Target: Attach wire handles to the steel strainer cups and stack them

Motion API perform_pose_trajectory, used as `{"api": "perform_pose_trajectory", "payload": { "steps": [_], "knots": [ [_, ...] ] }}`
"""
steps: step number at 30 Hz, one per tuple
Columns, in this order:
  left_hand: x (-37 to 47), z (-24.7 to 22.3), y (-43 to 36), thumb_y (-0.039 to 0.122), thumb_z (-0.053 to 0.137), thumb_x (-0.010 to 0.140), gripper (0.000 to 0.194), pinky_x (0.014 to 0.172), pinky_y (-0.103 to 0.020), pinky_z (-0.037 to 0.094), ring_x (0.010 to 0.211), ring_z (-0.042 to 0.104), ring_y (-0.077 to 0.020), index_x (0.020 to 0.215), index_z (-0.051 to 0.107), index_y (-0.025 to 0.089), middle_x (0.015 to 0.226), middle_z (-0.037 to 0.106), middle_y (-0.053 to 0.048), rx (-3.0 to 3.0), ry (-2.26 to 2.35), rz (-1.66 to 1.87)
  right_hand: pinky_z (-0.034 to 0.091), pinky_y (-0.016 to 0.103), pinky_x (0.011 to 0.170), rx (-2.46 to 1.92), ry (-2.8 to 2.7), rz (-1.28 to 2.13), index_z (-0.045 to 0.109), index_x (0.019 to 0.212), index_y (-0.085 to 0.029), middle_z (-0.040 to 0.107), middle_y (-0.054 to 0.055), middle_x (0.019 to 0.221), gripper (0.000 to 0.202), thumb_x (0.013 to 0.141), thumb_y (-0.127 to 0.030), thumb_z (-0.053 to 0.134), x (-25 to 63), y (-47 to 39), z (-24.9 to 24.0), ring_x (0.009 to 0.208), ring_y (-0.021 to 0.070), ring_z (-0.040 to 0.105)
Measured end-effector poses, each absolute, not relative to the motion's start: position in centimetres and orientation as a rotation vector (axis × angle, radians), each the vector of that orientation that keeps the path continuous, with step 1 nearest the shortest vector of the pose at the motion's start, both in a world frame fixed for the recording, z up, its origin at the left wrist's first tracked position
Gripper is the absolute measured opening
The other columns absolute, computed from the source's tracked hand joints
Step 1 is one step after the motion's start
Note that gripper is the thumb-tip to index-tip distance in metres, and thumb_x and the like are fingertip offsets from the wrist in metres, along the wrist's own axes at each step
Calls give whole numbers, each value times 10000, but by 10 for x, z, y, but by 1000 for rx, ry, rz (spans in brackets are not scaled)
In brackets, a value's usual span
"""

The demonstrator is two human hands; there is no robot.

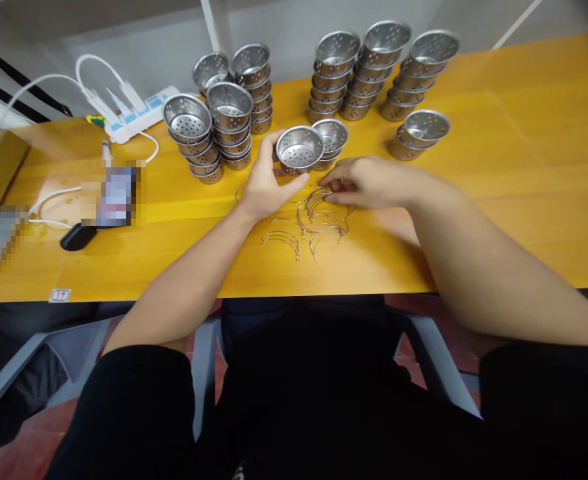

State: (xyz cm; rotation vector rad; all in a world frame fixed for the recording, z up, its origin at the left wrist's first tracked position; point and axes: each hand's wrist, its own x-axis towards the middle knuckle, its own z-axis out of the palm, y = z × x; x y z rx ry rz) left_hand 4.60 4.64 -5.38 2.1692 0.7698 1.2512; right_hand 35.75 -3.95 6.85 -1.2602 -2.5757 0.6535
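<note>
My left hand [267, 185] holds a perforated metal cup [300, 151], its open mouth facing up and towards me. Just right of it, my right hand [357, 181] has thumb and forefinger bent close together over a loose heap of curved metal wires [324, 215]; whether a wire is between the fingertips is too small to tell. More curved wires [281, 239] lie nearer the table's front edge. Behind the held cup stands a short stack of similar cups [331, 137], partly hidden.
Cup stacks [187, 120] stand at the back left, others [334, 53] at the back right, with a short stack [424, 130] before them. A white power strip [144, 113], cables and a phone [117, 197] lie left on the yellow table [524, 220].
</note>
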Motion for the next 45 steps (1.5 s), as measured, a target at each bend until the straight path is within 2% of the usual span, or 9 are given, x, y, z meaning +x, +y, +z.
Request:
{"api": "perform_pose_trajectory", "payload": {
  "steps": [5, 12, 21, 24, 28, 33, 38, 42, 45],
  "knots": [
    [49, -44, 37, 634, 882, 1202, 857, 1248, -542, 800, 1607, 799, -373, 1862, 425, 337, 1786, 654, -191, 2147, 776, 1295, 601, 488, 885, -1283, -2523, 581, 935, 1148, -302, 938, 92, 1120, 100, 1065, -330, 887, 356, -34, 58, 902, 322, 806],
    [49, -33, 26, 651, 804, 1249, 912, 1398, -628, 722, 1701, 742, -399, 1974, 337, 352, 1818, 637, -196, 2187, 762, 1240, 591, 468, 882, -1207, -2525, 585, 850, 1058, -274, 923, 95, 1081, 45, 1035, -289, 814, 353, -37, 62, 881, 300, 775],
    [48, -36, 32, 697, 916, 1162, 953, 1498, -658, 627, 1736, 682, -427, 1899, 441, 325, 1794, 615, -192, 2215, 810, 1334, 625, 461, 861, -1121, -2367, 852, 863, 1088, -297, 898, 69, 1032, 196, 1062, -483, 919, 356, -45, 75, 866, 287, 767],
    [47, -38, 35, 707, 939, 1146, 922, 1544, -665, 571, 1760, 655, -432, 1864, 490, 341, 1752, 618, -164, 2231, 845, 1359, 636, 472, 842, -1176, -2331, 899, 862, 1113, -310, 893, 62, 1004, 207, 1066, -498, 935, 357, -44, 73, 848, 294, 764],
    [46, -37, 33, 739, 952, 1135, 924, 1527, -658, 587, 1732, 674, -429, 1846, 517, 341, 1718, 629, -157, 2229, 840, 1379, 680, 506, 869, -1166, -2342, 898, 887, 1154, -328, 904, 67, 1023, 177, 1065, -480, 905, 358, -42, 69, 905, 325, 797],
    [45, -31, 25, 729, 926, 1163, 955, 1530, -654, 588, 1719, 691, -412, 1896, 454, 340, 1738, 638, -168, 2275, 838, 1330, 705, 549, 923, -1103, -2366, 902, 907, 1152, -327, 930, 77, 1087, 222, 1071, -531, 873, 358, -43, 72, 931, 337, 815],
    [42, -33, 28, 615, 835, 1225, 929, 1606, -701, 494, 1776, 661, -431, 1968, 363, 317, 1766, 667, -192, 2278, 830, 1302, 710, 589, 937, -1112, -2309, 910, 910, 1141, -363, 950, 77, 1128, 313, 1083, -670, 888, 357, -45, 74, 1001, 369, 830],
    [40, -41, 37, 573, 823, 1221, 959, 1644, -709, 438, 1838, 609, -450, 1991, 324, 296, 1820, 645, -211, 2300, 813, 1291, 678, 562, 897, -1103, -2258, 942, 873, 1119, -351, 926, 79, 1074, 376, 1075, -724, 899, 355, -48, 76, 953, 352, 809],
    [39, -45, 40, 595, 840, 1206, 973, 1630, -705, 462, 1823, 625, -449, 1982, 328, 309, 1843, 632, -217, 2282, 795, 1307, 601, 498, 799, -1109, -2255, 929, 850, 1123, -342, 828, 37, 909, 437, 1092, -776, 888, 353, -50, 79, 814, 288, 698]
  ]
}}
